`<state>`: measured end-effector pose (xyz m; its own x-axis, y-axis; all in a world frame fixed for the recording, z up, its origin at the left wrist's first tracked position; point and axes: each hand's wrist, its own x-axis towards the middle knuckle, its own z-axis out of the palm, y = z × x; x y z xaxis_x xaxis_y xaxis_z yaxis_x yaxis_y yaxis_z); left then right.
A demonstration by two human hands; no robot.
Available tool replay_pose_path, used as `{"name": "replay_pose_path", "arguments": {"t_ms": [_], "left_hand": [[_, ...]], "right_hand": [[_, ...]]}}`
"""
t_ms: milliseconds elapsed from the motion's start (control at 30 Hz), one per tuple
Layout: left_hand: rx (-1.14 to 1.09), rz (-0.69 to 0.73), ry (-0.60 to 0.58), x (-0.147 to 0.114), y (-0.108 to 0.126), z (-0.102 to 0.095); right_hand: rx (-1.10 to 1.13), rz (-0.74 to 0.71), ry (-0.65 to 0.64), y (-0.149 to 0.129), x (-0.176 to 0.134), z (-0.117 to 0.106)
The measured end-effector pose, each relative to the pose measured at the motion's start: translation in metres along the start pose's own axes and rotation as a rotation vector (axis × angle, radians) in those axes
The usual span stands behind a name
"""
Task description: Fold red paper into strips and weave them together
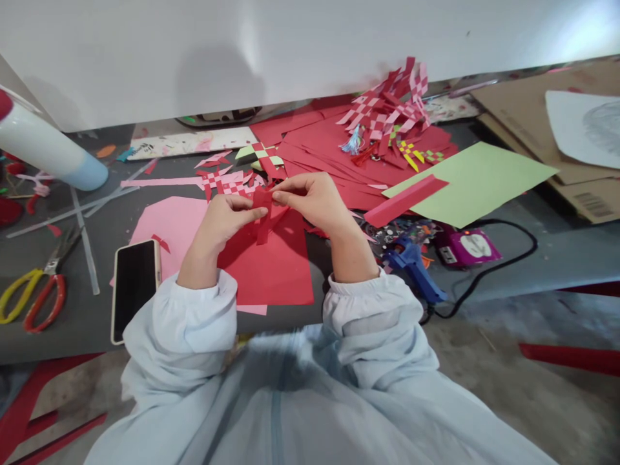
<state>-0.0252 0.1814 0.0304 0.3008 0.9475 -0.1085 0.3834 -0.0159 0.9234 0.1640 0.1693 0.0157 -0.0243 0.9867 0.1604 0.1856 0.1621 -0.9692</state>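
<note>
Between my two hands, above the table, is a small piece of red paper strips (263, 219), crossed or woven together with loose ends hanging down. My left hand (223, 219) pinches its left side between thumb and fingers. On the other side, my right hand (312, 200) pinches the upper right part with thumb and forefinger. Below them lies a red paper sheet (285, 271). Just behind my hands are several pink-and-red checkered woven paper pieces (232, 182). A pink paper sheet (165, 223) lies left of my left hand.
Scissors (51, 278) and a phone (135, 284) lie at left, near a white-and-blue bottle (53, 145). At right are a blue glue gun (411, 261), a purple box (467, 247) with a black cable, green paper (484, 181) and cardboard (513, 123). Woven paper fish shapes (387, 106) pile behind.
</note>
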Motion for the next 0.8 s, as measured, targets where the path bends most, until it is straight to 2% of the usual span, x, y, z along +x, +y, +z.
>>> {"name": "replay_pose_path", "arguments": {"t_ms": [367, 533, 800], "left_hand": [[-0.038, -0.013, -0.064, 0.0008, 0.0006, -0.0007], [-0.098, 0.016, -0.048, 0.0034, -0.0039, -0.0009], [-0.116, -0.036, -0.084, 0.0035, -0.0042, -0.0016]], "right_hand": [[-0.004, -0.041, -0.024, 0.0017, -0.0003, -0.0005], [0.009, -0.039, -0.021, 0.0001, -0.0004, -0.0001], [-0.011, -0.086, 0.037, -0.0030, -0.0010, 0.0001]]}}
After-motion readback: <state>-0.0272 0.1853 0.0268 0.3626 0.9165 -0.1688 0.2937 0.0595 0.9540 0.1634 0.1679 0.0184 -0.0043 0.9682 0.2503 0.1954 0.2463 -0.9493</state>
